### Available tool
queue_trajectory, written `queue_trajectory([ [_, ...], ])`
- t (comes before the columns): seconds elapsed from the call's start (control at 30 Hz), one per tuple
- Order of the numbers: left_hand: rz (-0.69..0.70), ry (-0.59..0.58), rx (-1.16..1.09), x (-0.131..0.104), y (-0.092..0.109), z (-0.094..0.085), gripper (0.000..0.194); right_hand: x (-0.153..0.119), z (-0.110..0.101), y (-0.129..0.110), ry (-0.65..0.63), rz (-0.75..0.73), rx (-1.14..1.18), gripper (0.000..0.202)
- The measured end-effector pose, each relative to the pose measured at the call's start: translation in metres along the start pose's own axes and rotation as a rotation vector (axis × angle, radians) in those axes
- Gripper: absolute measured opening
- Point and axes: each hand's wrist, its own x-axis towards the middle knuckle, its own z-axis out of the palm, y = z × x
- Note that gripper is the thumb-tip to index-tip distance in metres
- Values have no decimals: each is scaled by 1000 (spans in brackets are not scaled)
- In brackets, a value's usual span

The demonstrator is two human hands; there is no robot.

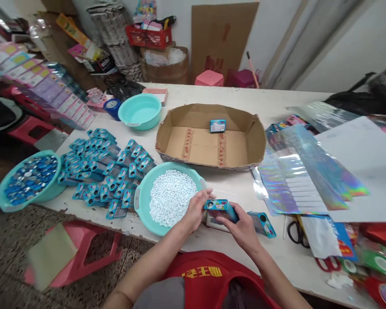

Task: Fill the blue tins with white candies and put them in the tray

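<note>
Near the front edge of the table, my right hand point(241, 224) grips a small blue printed box point(219, 206) by its right side. My left hand point(197, 210) touches the box's left end, fingers bent together; whether anything small is between them cannot be made out. To the left stands a turquoise basin point(144, 222) filled with white pieces point(171, 195). Another blue box point(263, 224) lies right of my right hand. A pale object, partly hidden, sits under the held box. Behind, an open cardboard carton point(202, 143) has one blue box point(218, 125) in it.
Many blue boxes point(116, 171) are spread on the left, beside a basin of blue and silver wrapped pieces point(32, 178). A turquoise basin point(140, 110) stands behind. Shiny sheets point(292, 176), scissors point(297, 234) and packets lie right. A pink stool point(80, 253) is below left.
</note>
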Motion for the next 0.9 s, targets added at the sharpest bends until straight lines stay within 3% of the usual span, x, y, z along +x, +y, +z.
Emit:
queue_trajectory([
  [0.07,-19,99,-316,-2,7,-6,57,9,10,-13,6,-120,-23,35],
  [0.17,-28,233,-510,6,11,-17,46,18,28,-17,-14,-181,-61,32],
  [0.27,-56,360,-596,16,7,-28,29,26,46,-12,-66,-132,-47,35],
  [0.43,-74,382,-612,17,7,-48,20,33,54,-15,-119,63,118,41],
  [0.5,-42,366,-376,12,16,-61,20,34,50,-19,-136,142,237,43],
  [0.57,54,344,31,6,29,-73,23,36,48,-19,-113,205,363,47],
  [0.6,116,303,239,2,37,-78,34,38,49,-19,-83,226,410,49],
  [0.7,313,6,699,-8,62,-79,66,45,60,-19,-44,202,464,49],
  [0.77,392,-194,893,-12,78,-71,58,51,70,-24,-96,94,462,45],
  [0.83,441,-167,1008,-11,96,-67,42,55,72,-30,-95,-40,424,51],
  [0.9,481,101,1036,0,120,-73,37,56,62,-29,20,-121,334,64],
])
